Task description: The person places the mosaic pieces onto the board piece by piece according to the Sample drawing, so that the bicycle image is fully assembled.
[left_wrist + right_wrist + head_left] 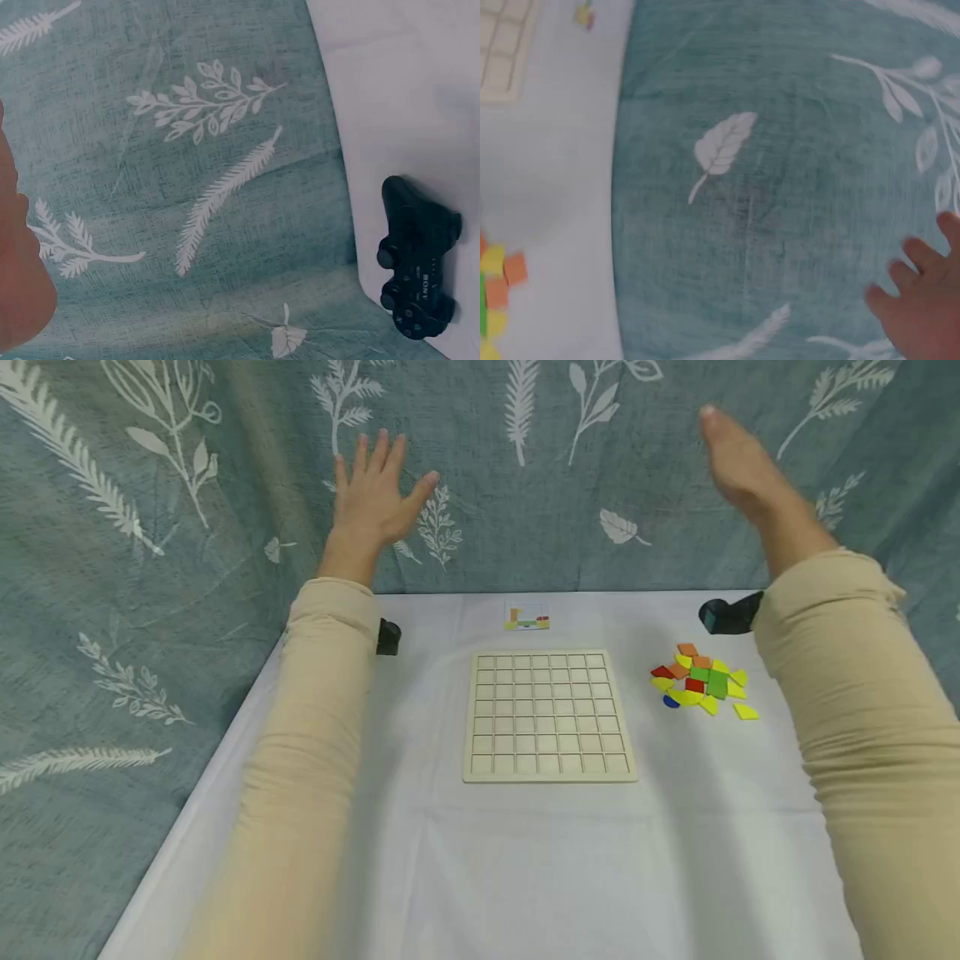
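My left hand [371,497] is raised in front of the patterned curtain, its fingers spread and holding nothing. Also lifted is my right hand [742,464], seen edge-on in the head view, with extended fingers and nothing held. Below and between them, a pale square grid board [547,775] lies on the white table. A small card [527,617] with a coloured block picture lies just behind it. To the board's right is a loose cluster of flat coloured pieces [697,681]: yellow, orange, green, red and blue. Neither hand touches any of these.
A black game controller [420,262] lies near the table's left edge, mostly behind the left sleeve in the head view. Another black object [731,614] lies partly hidden by the right sleeve. The green-blue curtain [480,543] hangs along the table's back and left sides.
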### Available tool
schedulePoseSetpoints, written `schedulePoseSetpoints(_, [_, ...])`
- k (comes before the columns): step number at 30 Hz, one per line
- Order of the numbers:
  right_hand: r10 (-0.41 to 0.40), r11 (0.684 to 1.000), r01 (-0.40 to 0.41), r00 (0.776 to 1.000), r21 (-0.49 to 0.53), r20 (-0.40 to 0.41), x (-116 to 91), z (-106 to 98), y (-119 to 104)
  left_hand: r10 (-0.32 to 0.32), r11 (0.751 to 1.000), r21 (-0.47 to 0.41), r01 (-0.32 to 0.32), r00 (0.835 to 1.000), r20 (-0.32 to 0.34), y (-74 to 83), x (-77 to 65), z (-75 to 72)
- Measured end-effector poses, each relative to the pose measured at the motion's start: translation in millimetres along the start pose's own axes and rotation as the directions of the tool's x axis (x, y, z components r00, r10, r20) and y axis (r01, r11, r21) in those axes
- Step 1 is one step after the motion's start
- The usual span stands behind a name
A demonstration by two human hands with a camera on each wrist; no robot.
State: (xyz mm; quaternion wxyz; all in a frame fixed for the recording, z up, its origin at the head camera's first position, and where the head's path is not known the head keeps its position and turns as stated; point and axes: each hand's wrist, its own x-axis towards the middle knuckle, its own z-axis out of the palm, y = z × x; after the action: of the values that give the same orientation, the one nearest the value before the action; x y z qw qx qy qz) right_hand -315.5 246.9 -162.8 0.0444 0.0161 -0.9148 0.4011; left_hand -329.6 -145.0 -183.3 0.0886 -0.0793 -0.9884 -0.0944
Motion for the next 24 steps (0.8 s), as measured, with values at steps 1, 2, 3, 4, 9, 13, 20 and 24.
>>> schedulePoseSetpoints(1, [0.02, 0.993, -0.022, 1.0, 0.116, 0.021, -1, -4, 7, 0.008, 0.999, -0.031, -0.008, 1.0, -0.007, -3.2, -0.6, -0.2])
schedulePoseSetpoints(2, [0.043, 0.974, -0.052, 0.998, 0.221, 0.043, -3, -8, 14, 0.016, 0.998, -0.064, -0.017, 1.0, -0.014, -6.2, -1.3, 0.2])
schedulePoseSetpoints(3, [0.043, 0.939, -0.063, 0.997, 0.337, 0.067, -5, -11, 22, 0.025, 0.995, -0.097, -0.027, 0.999, -0.022, -8.9, -2.2, 1.1])
schedulePoseSetpoints(4, [0.029, 0.893, -0.068, 0.995, 0.445, 0.094, -7, -12, 32, 0.033, 0.991, -0.129, -0.037, 0.999, -0.027, -11.3, -3.5, 2.7])
schedulePoseSetpoints(9, [-0.034, 0.634, -0.126, 0.981, 0.763, 0.19, -19, -16, 79, 0.082, 0.956, -0.277, -0.097, 0.994, -0.065, -15.6, -7.7, 16.2])
schedulePoseSetpoints(13, [-0.086, 0.501, -0.219, 0.95, 0.837, 0.3, -33, -18, 114, 0.126, 0.919, -0.365, -0.152, 0.987, -0.095, -13.8, -11.1, 29.3])
schedulePoseSetpoints(20, [-0.159, 0.429, -0.325, 0.891, 0.843, 0.425, -63, -12, 168, 0.191, 0.873, -0.44, -0.211, 0.977, -0.09, -15.2, -25.4, 67.3])
schedulePoseSetpoints(24, [-0.139, 0.551, -0.318, 0.876, 0.771, 0.461, -84, -7, 198, 0.211, 0.869, -0.455, -0.192, 0.977, -0.008, -16.4, -40.3, 93.1])
